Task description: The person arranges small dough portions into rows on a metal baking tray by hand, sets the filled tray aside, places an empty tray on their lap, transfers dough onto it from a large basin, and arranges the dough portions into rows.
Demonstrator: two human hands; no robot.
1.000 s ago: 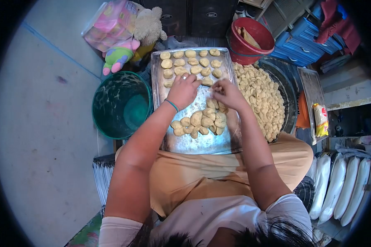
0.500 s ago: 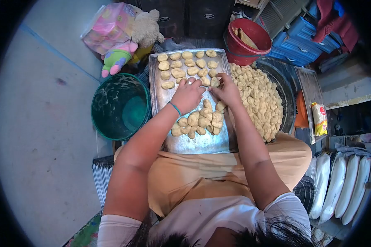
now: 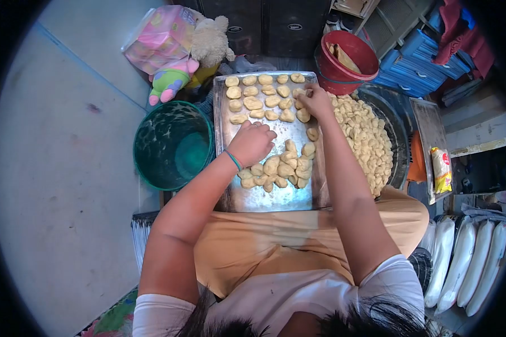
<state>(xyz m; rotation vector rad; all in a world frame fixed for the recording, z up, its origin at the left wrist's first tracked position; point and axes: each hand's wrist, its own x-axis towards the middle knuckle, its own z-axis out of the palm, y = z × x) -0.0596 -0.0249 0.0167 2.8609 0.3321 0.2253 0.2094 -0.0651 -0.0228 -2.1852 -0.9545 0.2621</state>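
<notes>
Dough pcs (image 3: 253, 103) sit in rows on far half of metal tray (image 3: 253, 197); dough pile (image 3: 271, 165) on near half. Our R hand (image 3: 317, 105) is at tray's right edge, thumb + fingers bent w/ small gap, tips at a row pc; can't tell if gripped. Our L hand (image 3: 251, 144) is palm-down btwn rows & pile, fingers part-curled; underside hidden, can't tell if holding anything. Big dough heap (image 3: 362, 135) in dark basin (image 3: 400, 135) on R, red bucket (image 3: 351, 81) beyond; green bucket (image 3: 174, 146) on L.

Right grip (image 3: 318, 104) touches dough (image 3: 299, 94) on metal tray (image 3: 243, 198).
</notes>
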